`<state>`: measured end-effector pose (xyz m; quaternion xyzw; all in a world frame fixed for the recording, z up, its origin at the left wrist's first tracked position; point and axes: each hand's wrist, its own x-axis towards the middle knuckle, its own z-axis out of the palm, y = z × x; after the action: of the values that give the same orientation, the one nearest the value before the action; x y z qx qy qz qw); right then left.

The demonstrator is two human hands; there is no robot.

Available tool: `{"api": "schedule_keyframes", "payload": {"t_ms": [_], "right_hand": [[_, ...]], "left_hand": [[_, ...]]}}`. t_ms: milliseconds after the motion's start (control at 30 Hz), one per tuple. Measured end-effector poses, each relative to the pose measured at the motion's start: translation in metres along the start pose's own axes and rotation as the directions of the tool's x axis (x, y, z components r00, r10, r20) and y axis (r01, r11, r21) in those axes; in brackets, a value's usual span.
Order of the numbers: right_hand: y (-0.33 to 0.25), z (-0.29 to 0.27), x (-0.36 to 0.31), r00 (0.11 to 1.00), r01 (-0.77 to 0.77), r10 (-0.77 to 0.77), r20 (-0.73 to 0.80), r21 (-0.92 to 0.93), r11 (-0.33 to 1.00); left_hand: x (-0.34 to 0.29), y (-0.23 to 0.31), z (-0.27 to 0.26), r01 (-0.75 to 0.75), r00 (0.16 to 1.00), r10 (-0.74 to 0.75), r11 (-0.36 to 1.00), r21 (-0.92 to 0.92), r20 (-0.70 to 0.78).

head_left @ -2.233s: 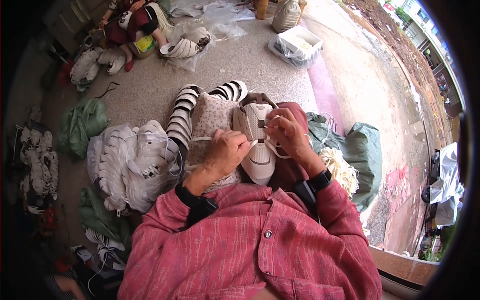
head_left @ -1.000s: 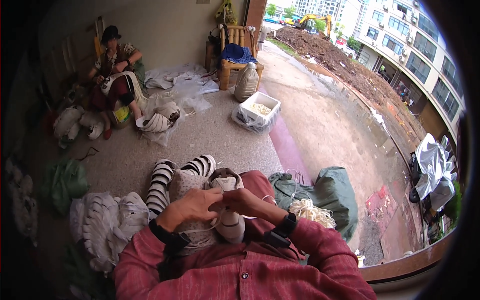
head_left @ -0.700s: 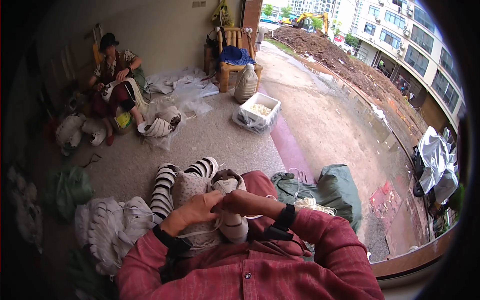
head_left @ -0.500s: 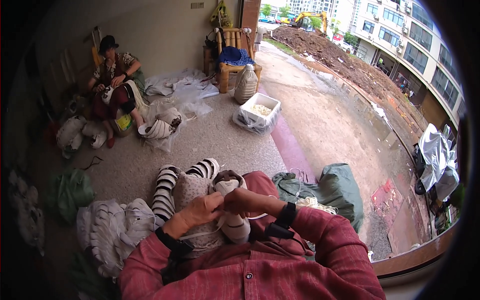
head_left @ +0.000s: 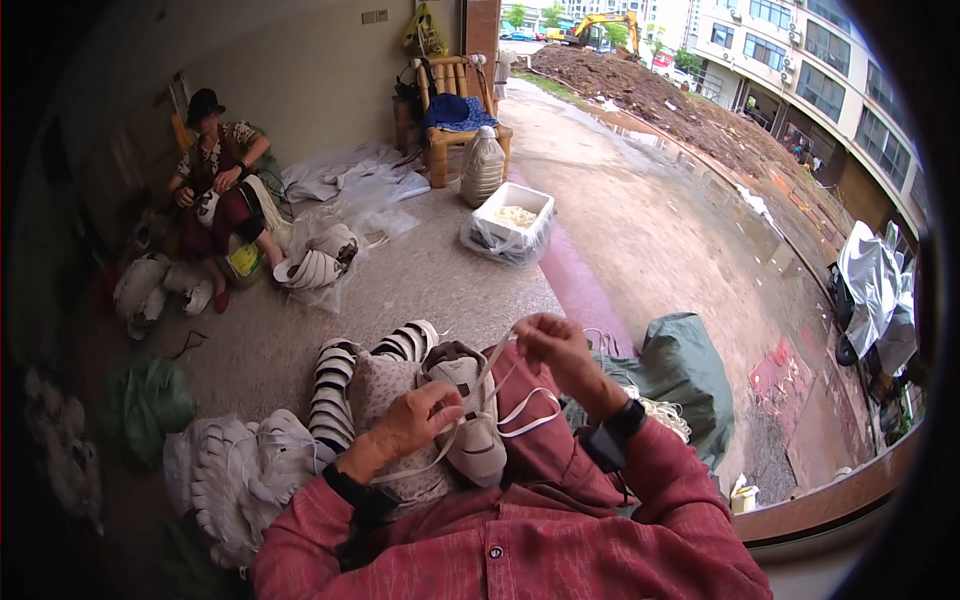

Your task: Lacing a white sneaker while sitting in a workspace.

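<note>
My right hand (head_left: 560,352) pinches the white shoelace (head_left: 490,371) above the sneaker (head_left: 476,432) on my lap (head_left: 545,458); my left hand (head_left: 412,418) curls beside it, grip unclear. I'd best draw evenly, keeping the strand untwisted.

A person in a dark hat (head_left: 215,165) sits against the far wall (head_left: 300,70). To that person's right in the view, a bamboo chair (head_left: 452,80) bears blue cloth (head_left: 462,113); before it stands a pale, ribbed container (head_left: 484,172). Outdoors, a yellow excavator (head_left: 608,18) stands behind a brown dirt mound (head_left: 650,95), with a pale building (head_left: 820,70) at right. Near the right rim, silver sheeting (head_left: 868,268) covers something, perhaps a wheeled vehicle; distortion makes it unclear.
</note>
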<state>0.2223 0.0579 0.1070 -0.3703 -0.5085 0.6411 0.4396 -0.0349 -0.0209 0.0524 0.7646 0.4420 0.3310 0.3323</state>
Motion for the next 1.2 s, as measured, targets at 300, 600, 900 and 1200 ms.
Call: {"api": "schedule_keyframes", "payload": {"t_ms": [300, 600, 900, 1200], "right_hand": [[-0.009, 0.050, -0.022, 0.968, 0.130, -0.051, 0.244, -0.321, 0.938], [0.011, 0.061, -0.013, 0.931, 0.103, -0.045, 0.363, -0.142, 0.984], [0.015, 0.049, -0.011, 0.922, 0.361, -0.262, 0.286, -0.382, 0.851], [0.022, 0.044, -0.006, 0.907, 0.339, -0.272, 0.321, -0.174, 0.925]], "left_hand": [[-0.005, 0.030, -0.001, 0.179, 0.957, -0.285, 0.740, -0.649, -0.061], [-0.016, 0.042, 0.002, 0.068, 0.915, -0.306, 0.759, -0.647, -0.263], [0.005, 0.048, 0.020, 0.080, 0.868, -0.353, 0.793, -0.604, -0.348], [0.012, 0.049, 0.028, 0.111, 0.862, -0.355, 0.830, -0.547, -0.362]]}}
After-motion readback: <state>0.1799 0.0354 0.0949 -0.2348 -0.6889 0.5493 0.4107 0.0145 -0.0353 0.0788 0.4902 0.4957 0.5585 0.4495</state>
